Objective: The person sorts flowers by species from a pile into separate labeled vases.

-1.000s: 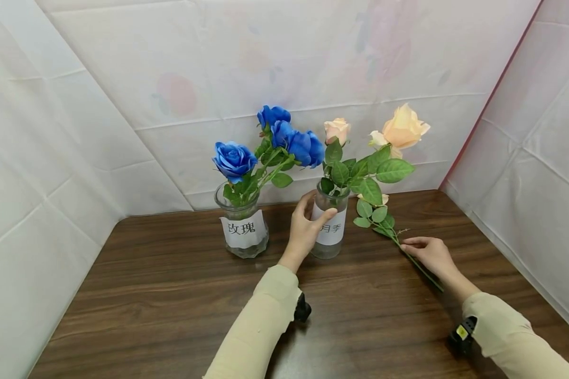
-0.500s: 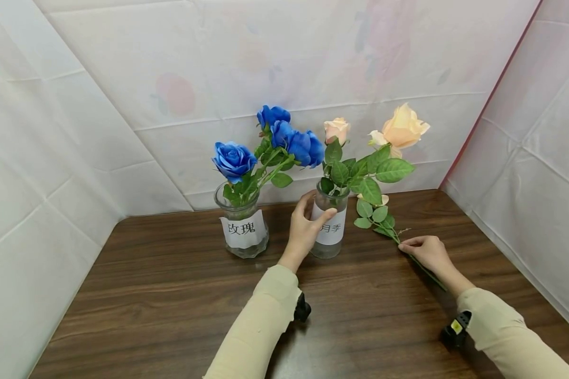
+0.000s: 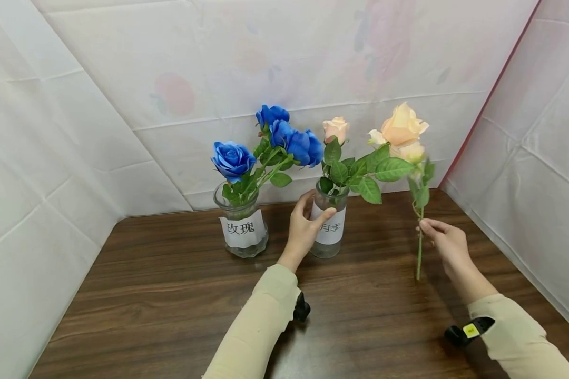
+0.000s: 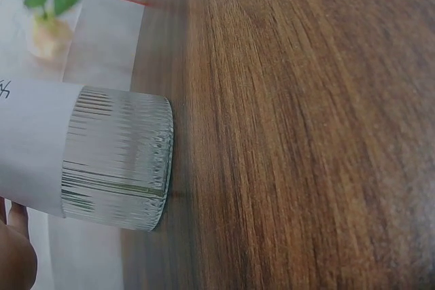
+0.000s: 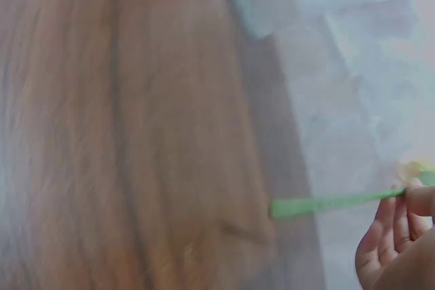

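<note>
My left hand [image 3: 305,226] grips the clear glass vase [image 3: 326,250] with a white paper label, thumb across its front. In the left wrist view the ribbed base of this vase [image 4: 122,161] stands on the table. It holds peach roses [image 3: 402,125] with green leaves. To the right, my right hand [image 3: 448,243] pinches the stem [image 3: 419,260] of another peach rose, held upright with its bloom [image 3: 412,152] partly overlapping the vase's large rose. In the right wrist view the green stem [image 5: 326,204] runs out from the fingers, blurred.
Left of the gripped vase stands a wider glass vase [image 3: 245,251] with a paper label and several blue roses [image 3: 234,160]. Both vases are near the back of the brown wooden table [image 3: 170,295]. White patterned cloth [image 3: 208,63] hangs behind and at the sides.
My right hand has lifted the loose peach rose off the table and turned it from lying to upright. The left hand stays on the vase.
</note>
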Tool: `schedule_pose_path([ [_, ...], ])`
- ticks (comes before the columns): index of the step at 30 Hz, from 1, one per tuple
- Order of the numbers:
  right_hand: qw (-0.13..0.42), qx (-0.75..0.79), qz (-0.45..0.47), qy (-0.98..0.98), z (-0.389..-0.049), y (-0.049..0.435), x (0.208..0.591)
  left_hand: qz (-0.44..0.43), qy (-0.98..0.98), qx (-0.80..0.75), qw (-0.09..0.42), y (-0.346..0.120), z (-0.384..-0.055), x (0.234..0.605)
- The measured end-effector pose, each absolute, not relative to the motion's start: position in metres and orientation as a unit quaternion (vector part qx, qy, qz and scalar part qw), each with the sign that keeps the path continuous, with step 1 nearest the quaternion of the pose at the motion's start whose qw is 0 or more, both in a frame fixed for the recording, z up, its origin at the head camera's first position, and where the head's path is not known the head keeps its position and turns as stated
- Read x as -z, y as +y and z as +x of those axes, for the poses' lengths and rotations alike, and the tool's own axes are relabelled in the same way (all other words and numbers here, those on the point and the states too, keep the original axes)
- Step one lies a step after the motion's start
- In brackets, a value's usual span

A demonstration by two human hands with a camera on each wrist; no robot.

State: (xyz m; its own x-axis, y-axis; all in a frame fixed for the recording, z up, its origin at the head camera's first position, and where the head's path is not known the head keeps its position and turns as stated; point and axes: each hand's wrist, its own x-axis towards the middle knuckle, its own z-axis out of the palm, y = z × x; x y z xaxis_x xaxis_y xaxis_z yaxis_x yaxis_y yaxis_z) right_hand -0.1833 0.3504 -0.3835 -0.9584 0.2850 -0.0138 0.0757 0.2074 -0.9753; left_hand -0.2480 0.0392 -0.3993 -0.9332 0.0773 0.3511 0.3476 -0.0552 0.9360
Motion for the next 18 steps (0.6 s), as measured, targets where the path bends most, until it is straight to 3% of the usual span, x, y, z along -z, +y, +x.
schedule_pose_path([
  [6, 0.158, -0.817, -0.007, -0.554, -0.175, 0.339, 0.358, -0.153, -0.681, 0.711, 0.088, 0.04, -0.248, 0.399],
  [18, 0.234, -0.87, 0.083, -0.426, -0.161, 0.303, 0.313, -0.152, -0.681, 0.711, 0.094, 0.04, -0.248, 0.399],
])
